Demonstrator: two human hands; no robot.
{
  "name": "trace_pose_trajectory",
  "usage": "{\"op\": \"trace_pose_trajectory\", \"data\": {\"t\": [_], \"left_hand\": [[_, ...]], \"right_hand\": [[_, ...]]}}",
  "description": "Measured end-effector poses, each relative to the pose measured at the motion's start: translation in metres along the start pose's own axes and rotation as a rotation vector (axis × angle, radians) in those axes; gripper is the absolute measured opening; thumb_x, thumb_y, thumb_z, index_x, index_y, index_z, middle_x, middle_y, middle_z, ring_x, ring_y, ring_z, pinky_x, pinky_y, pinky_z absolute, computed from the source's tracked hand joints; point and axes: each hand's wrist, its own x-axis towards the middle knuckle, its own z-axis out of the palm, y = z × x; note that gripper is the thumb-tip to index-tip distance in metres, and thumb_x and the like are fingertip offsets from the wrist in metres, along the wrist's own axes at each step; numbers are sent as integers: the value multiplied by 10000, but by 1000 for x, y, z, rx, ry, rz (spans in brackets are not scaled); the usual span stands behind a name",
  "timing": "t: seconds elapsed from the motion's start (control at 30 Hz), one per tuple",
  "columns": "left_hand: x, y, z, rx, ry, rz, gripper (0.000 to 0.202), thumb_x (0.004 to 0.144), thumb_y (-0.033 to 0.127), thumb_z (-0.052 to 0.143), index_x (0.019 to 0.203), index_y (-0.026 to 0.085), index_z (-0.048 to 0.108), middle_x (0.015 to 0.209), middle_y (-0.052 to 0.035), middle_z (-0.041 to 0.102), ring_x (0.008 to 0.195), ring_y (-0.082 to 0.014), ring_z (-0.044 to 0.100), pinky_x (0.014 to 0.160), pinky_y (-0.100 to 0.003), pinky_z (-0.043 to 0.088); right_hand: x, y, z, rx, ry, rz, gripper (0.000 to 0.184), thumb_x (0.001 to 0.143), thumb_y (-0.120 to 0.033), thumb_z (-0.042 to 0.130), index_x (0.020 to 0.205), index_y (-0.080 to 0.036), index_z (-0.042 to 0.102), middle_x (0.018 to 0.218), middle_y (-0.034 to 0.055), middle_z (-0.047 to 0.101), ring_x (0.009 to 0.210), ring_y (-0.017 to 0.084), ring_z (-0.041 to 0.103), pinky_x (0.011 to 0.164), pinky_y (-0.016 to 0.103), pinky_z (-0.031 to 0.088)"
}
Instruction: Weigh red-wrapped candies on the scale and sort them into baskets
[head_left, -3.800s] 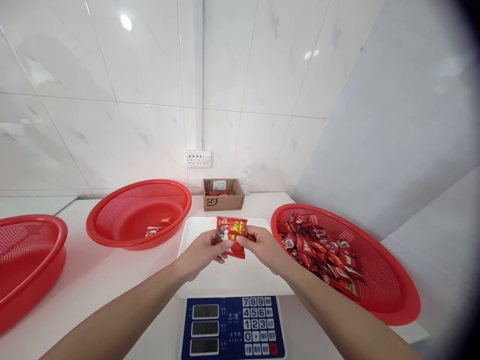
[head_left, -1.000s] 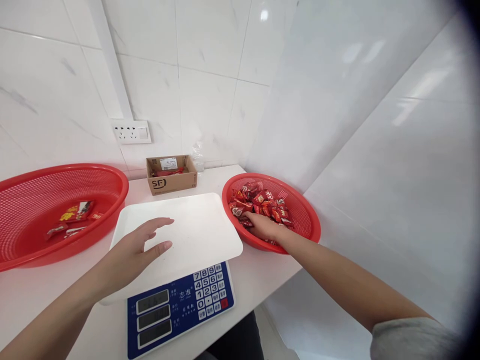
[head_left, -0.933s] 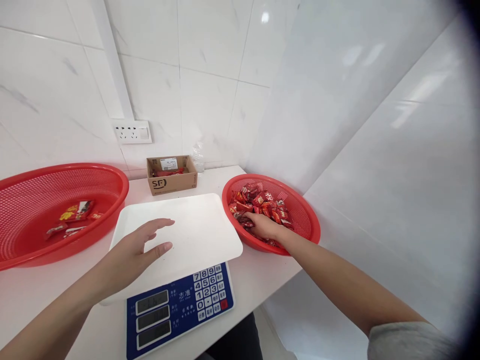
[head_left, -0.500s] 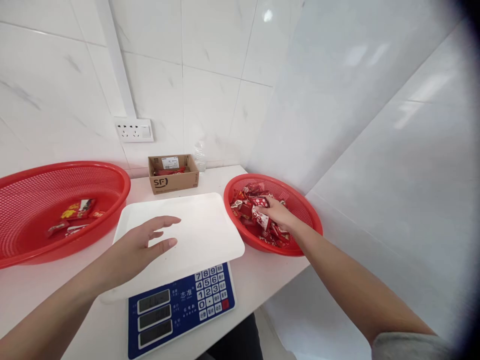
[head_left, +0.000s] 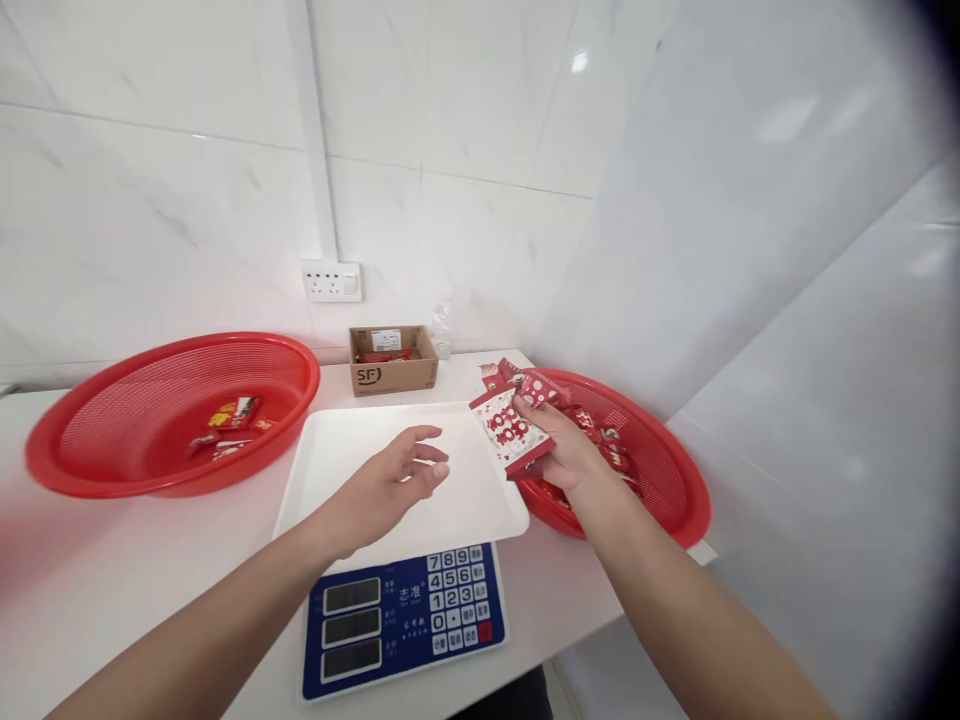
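Note:
My right hand (head_left: 566,445) grips several red and white snack packets (head_left: 511,432), raised over the near left rim of the right red basket (head_left: 679,490). More red packets (head_left: 611,450) lie inside that basket. Above the white tray (head_left: 330,470) of the weighing scale hovers my left hand (head_left: 397,480), its fingers apart and curved, holding nothing. The blue keypad panel (head_left: 412,625) of the scale faces me below the tray. Its displays look dark.
At left stands a second red basket (head_left: 105,480) with a few packets (head_left: 236,412) in it. Behind the tray is a small cardboard box (head_left: 401,376) with red packets, beside a clear plastic bottle (head_left: 441,330). A socket (head_left: 331,281) sits on the tiled wall.
My right hand has lifted several packets out of the right basket and moved toward the tray. My left hand stays over the tray, fingers still apart. The view has shifted left.

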Motion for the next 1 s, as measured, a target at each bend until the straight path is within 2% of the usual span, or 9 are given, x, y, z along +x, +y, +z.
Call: {"op": "trace_pose_trajectory", "data": {"t": [0.17, 0.33, 0.53, 0.67, 0.8, 0.9, 1.0], "left_hand": [[4, -1, 8, -355, 143, 32, 478, 774, 433, 635, 1142, 192, 449, 896, -44, 581, 814, -176, 593, 739, -353, 503], [0, -6, -3, -415, 275, 81, 378, 746, 336, 668, 1051, 192, 497, 773, 13, 540, 753, -146, 574, 694, -300, 489], [-8, -3, -16, -365, 319, 86, 347, 813, 262, 555, 1154, 242, 492, 854, -2, 523, 769, -139, 558, 663, -272, 490], [-8, -4, -22, -309, 324, 85, 379, 837, 260, 498, 1214, 250, 458, 866, -4, 485, 757, -141, 555, 642, -280, 503], [-6, -11, -29, -167, 417, 123, 446, 834, 228, 501, 1275, 265, 448, 859, 2, 471, 710, -120, 516, 584, -232, 443], [-6, -15, -36, 6, 481, 179, 492, 839, 218, 496, 1321, 277, 419, 895, -12, 512, 746, -135, 524, 613, -244, 439], [-7, -15, -40, 89, 514, 200, 514, 838, 236, 509, 1339, 280, 401, 924, -21, 554, 770, -150, 540, 637, -255, 446]], "right_hand": [[1, 35, 48, 203, -202, 40, 290, 633, -267, 785, 874, -187, 645, 781, 32, 726, 757, 220, 683, 699, 354, 543], [5, 52, 71, 315, -243, 148, 171, 757, -247, 681, 903, -162, 655, 827, 47, 732, 747, 182, 680, 696, 305, 543], [7, 60, 81, 373, -179, 213, 164, 843, -241, 579, 970, -168, 652, 901, 51, 739, 834, 191, 684, 794, 357, 540], [8, 66, 83, 370, -152, 228, 150, 837, -241, 584, 946, -167, 654, 812, 44, 728, 776, 197, 679, 697, 343, 556], [11, 65, 78, 375, -129, 192, 157, 722, -278, 733, 803, -177, 643, 680, -7, 653, 560, 110, 595, 458, 205, 482], [10, 61, 73, 362, -109, 147, 257, 593, -265, 828, 734, -190, 626, 651, -47, 608, 533, 62, 531, 428, 153, 434], [5, 57, 72, 310, -97, 112, 297, 507, -174, 861, 666, -177, 609, 589, -68, 551, 489, 39, 457, 409, 139, 398]]}}
